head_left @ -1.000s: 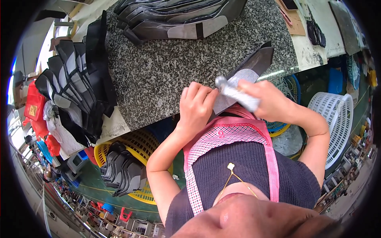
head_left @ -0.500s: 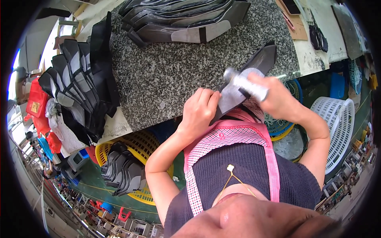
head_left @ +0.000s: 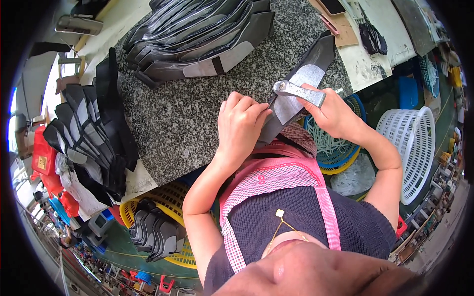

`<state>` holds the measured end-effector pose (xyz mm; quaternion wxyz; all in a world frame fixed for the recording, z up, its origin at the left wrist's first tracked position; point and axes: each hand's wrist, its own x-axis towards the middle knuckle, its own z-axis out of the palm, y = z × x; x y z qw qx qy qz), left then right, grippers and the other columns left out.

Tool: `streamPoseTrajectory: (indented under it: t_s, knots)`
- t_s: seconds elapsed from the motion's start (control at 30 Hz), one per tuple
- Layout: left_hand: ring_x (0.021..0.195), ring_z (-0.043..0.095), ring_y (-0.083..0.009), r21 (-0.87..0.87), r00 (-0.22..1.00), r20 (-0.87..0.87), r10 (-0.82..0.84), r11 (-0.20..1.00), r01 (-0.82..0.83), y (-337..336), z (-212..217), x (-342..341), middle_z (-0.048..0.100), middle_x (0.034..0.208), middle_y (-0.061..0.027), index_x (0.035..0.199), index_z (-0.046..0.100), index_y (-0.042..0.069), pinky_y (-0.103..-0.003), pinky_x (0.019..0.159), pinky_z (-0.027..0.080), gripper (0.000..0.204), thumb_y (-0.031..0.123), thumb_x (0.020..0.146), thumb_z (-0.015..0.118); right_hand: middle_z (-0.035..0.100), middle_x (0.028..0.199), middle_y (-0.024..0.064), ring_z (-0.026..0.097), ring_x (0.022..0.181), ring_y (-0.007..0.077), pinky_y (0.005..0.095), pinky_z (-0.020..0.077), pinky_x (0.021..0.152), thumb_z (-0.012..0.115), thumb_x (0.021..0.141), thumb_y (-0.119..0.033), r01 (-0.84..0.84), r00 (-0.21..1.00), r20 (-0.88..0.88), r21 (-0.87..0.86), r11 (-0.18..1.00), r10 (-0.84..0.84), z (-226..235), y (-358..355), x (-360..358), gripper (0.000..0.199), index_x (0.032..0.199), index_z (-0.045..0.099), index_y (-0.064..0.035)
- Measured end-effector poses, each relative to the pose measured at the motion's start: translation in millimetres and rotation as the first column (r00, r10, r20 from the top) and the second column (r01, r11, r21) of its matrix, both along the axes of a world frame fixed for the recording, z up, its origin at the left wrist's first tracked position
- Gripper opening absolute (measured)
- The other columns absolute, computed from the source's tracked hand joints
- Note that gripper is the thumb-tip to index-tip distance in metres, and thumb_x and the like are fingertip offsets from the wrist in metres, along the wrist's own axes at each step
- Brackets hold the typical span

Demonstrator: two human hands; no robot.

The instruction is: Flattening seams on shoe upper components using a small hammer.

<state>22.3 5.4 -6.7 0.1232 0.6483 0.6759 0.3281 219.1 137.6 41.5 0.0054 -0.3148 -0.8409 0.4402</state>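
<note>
In my right hand [head_left: 332, 112] is a metal hammer [head_left: 302, 92], the fingers closed around its handle. The hammer's round head is over the left edge of a long black piece with a light grey patch [head_left: 307, 75], a flat cut part like shoe-upper material. This piece lies slantwise across the near right edge of the stone slab [head_left: 182, 121]. My left hand [head_left: 240, 123] is closed at the piece's left edge, thumb and fingertips pinched on it just below the hammer head. Whether head and piece touch is hard to make out.
A stack of similar black and grey pieces [head_left: 197, 44] covers the slab's far side. More pieces [head_left: 84, 123] fan out at the left. Below the bench are a yellow basket [head_left: 185, 256], a blue basket with cords [head_left: 328, 143] and a white basket [head_left: 417, 153]. A phone [head_left: 333, 6] lies far right.
The hammer, blurred before, now shows sharply with its head by the piece's edge. The whole view has shifted, so the stack appears lower and farther left. Both hands keep their holds.
</note>
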Motion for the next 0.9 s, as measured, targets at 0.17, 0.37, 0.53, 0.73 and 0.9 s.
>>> streamPoseTrajectory:
  t_s: [0.17, 0.37, 0.53, 0.73, 0.9]
  knots:
    - [0.083, 0.058, -0.0223, 0.016, 0.992, -0.101, -0.069, 0.997, 0.071, 1, -1, 1, 0.065, 0.083, -0.0017, 0.089, 0.073, 0.007, -0.037, 0.072, 0.047, 0.014, 0.01, 0.076, 0.077, 0.061, 0.075, 0.0247, 0.061, 0.078, 0.0477, 0.0528, 0.0482, 0.064, 0.05, 0.096, -0.018, -0.047, 0.999, -0.008, 0.037, 0.998, 0.047, 4, 7, -1, 0.019, 0.1, 0.053, 0.0005]
    - [0.083, 0.057, -0.0196, 0.093, 0.952, -0.269, -0.145, 0.98, 0.175, -1, -7, -1, 0.063, 0.083, 0.0002, 0.091, 0.069, 0.007, -0.034, 0.07, 0.044, 0.017, 0.009, 0.076, 0.074, 0.061, 0.072, 0.0256, 0.061, 0.075, 0.0474, 0.0543, 0.047, 0.064, 0.054, 0.09, -0.01, 0.07, 0.973, -0.228, 0.148, 0.987, -0.034, 15, -4, -2, 0.014, 0.098, 0.051, 0.0007]
    - [0.089, 0.055, -0.0205, 0.081, 0.933, -0.318, -0.166, 0.976, 0.202, -5, -8, -2, 0.06, 0.084, -0.003, 0.094, 0.07, 0.004, -0.035, 0.073, 0.043, 0.018, 0.011, 0.077, 0.069, 0.062, 0.075, 0.0256, 0.063, 0.076, 0.0465, 0.0509, 0.0476, 0.061, 0.056, 0.09, -0.009, -0.048, 0.993, -0.107, 0.036, 0.998, 0.051, 3, -6, 2, 0.013, 0.097, 0.05, 0.0004]
    - [0.088, 0.058, -0.0196, 0.099, 0.973, -0.201, -0.112, 0.986, 0.134, -4, -2, -9, 0.063, 0.086, 0.0011, 0.091, 0.071, 0.01, -0.036, 0.075, 0.042, 0.016, 0.011, 0.075, 0.075, 0.061, 0.069, 0.0268, 0.063, 0.073, 0.047, 0.0549, 0.0485, 0.061, 0.054, 0.091, -0.009, -0.133, 0.991, 0.002, 0.054, 0.99, 0.133, -4, -21, -3, 0.014, 0.1, 0.051, 0.0013]
    - [0.088, 0.058, -0.0188, -0.025, 0.979, -0.147, -0.143, 0.99, 0.141, -8, 5, -16, 0.063, 0.085, 0.0029, 0.092, 0.072, 0.011, -0.035, 0.077, 0.042, 0.016, 0.016, 0.077, 0.077, 0.062, 0.07, 0.0243, 0.064, 0.072, 0.0458, 0.0523, 0.0493, 0.06, 0.052, 0.093, -0.013, -0.095, 0.995, 0.011, 0.03, 0.995, 0.095, 6, -5, -8, 0.015, 0.099, 0.052, 0.0008]
